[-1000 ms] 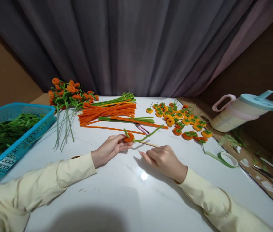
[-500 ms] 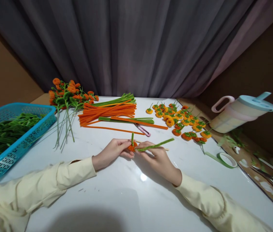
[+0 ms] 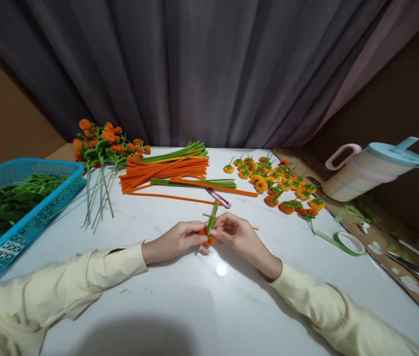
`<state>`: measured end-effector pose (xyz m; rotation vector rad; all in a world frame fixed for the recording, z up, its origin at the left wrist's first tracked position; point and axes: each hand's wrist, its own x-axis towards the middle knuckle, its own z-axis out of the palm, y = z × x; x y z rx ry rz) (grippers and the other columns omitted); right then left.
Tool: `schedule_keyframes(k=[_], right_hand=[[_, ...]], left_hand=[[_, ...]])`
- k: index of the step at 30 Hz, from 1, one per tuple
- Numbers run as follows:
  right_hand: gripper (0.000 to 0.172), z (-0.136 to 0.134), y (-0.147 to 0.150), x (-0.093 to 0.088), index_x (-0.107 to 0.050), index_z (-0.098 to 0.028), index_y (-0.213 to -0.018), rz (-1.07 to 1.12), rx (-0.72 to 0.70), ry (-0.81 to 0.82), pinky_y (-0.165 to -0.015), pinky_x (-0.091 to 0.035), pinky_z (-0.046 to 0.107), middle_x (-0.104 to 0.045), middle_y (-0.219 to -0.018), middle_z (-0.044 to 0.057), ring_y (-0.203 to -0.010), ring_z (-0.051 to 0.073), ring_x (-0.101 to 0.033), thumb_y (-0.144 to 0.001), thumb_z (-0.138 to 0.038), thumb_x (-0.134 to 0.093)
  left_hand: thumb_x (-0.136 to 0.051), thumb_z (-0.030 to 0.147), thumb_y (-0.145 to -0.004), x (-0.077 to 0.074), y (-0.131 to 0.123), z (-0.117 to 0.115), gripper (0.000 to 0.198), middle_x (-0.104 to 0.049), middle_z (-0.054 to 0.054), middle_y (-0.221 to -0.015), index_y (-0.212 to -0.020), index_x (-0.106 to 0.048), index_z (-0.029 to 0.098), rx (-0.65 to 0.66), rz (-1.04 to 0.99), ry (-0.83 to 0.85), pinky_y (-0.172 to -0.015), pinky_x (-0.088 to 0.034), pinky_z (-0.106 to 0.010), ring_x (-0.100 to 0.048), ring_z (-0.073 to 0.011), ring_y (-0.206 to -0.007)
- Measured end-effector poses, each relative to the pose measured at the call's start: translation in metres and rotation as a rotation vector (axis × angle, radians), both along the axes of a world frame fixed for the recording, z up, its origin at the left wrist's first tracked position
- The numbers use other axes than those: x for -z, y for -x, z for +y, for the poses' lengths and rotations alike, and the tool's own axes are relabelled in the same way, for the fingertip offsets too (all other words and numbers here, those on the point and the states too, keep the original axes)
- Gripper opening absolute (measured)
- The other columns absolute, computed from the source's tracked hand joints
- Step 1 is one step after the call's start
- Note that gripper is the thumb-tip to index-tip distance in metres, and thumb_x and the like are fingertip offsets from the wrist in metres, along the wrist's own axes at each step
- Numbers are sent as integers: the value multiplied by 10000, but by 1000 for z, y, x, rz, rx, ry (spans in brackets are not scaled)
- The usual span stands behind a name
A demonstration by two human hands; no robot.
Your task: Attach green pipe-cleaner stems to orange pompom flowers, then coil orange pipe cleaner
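Note:
My left hand (image 3: 175,241) pinches a small orange pipe-cleaner pumpkin (image 3: 209,239) just above the white table (image 3: 202,296). My right hand (image 3: 241,236) meets it from the right, fingers closed on the green pipe cleaner (image 3: 212,217) that sticks up out of the pumpkin. A thin wooden stick (image 3: 254,227) lies on the table just behind my hands. Both sleeves are pale yellow.
A blue basket (image 3: 27,222) of green leaves stands at the left. Finished orange flowers on stems (image 3: 100,143), orange and green pipe cleaners (image 3: 165,170), pink snips (image 3: 219,198), several small pumpkins (image 3: 276,185), green tape (image 3: 348,243) and a lidded jug (image 3: 372,168) lie behind.
My right hand came in from the table to the pumpkin and took the green pipe cleaner, swinging it from lying rightward to standing upright. Both hands drew slightly nearer me.

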<state>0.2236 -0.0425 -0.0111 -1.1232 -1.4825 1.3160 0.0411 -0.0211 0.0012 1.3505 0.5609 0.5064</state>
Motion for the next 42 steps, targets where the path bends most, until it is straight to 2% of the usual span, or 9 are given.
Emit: schedule_keyframes(k=[3, 6, 10, 14, 18, 23, 28, 35, 42], right_hand=[[289, 0, -3, 0, -480, -180, -753, -179, 87, -168, -568, -426, 266, -525, -708, 2, -607, 128, -481, -754, -407, -660], [219, -2, -5, -4, -503, -193, -855, -405, 202, -513, -717, -458, 336, -538, -888, 60, -824, 198, -522, -784, -345, -644], [226, -3, -7, -7, -472, -202, -1073, -578, 124, -798, -891, -399, 416, -527, -1090, 115, -1074, 251, -462, -860, -227, -544], [148, -3, -10, -5, -475, -206, -1053, -608, -11, -791, -858, -407, 400, -587, -981, 89, -993, 229, -520, -909, -194, -447], [101, -3, -13, -4, -497, -205, -1002, -559, -29, -669, -796, -440, 371, -606, -931, 76, -881, 206, -563, -911, -208, -454], [363, -5, -14, -9, -365, -225, -1257, -440, -83, -579, -801, -477, 355, -610, -1003, 82, -919, 199, -589, -910, -240, -467], [131, -7, -13, -13, -525, -206, -1011, -429, -142, -611, -732, -493, 302, -602, -925, 76, -847, 178, -592, -924, -236, -432], [230, -8, -11, -16, -480, -219, -1125, -414, -103, -477, -768, -482, 304, -604, -953, 61, -867, 174, -587, -895, -224, -489], [53, -10, -10, -21, -541, -198, -889, -591, -38, -721, -792, -433, 362, -511, -980, 86, -946, 218, -492, -871, -174, -497]], left_hand=[[-540, 262, -835, -2, 0, 0, 265, -537, -66, -995, -1054, -626, 141, 22, 8, 12, -798, -485, -308, -562, -130, -797], [-621, 235, -771, -2, -2, -1, 345, -530, -42, -957, -1103, -586, 148, -5, 44, -8, -756, -470, -270, -525, -114, -771], [-659, 249, -734, 2, -5, -3, 325, -504, -17, -870, -1029, -596, 127, -74, 72, -55, -690, -449, -225, -477, -111, -751], [-562, 300, -812, 3, -4, -3, 347, -475, 7, -756, -1108, -572, 119, -83, 123, -157, -599, -418, -205, -435, -91, -641], [-503, 312, -848, 4, 1, 0, 466, -546, -24, -865, -1274, -469, 127, -121, 190, -386, -632, -412, -210, -465, -106, -698], [-429, 313, -894, 5, 6, 3, 323, -600, -53, -820, -1096, -605, 132, -48, 204, -701, -656, -406, -227, -494, -132, -708], [-431, 325, -894, 4, 6, 2, 293, -587, -35, -744, -1010, -618, 132, -30, 239, -660, -616, -401, -221, -490, -119, -646], [-598, 347, -794, 7, 4, 3, 387, -578, -35, -923, -1118, -518, 151, -52, 184, -451, -681, -435, -228, -517, -128, -753], [-465, 271, -881, 11, 10, -3, 294, -588, -59, -910, -1155, -500, 172, -110, 276, -894, -736, -438, -254, -540, -152, -783]])
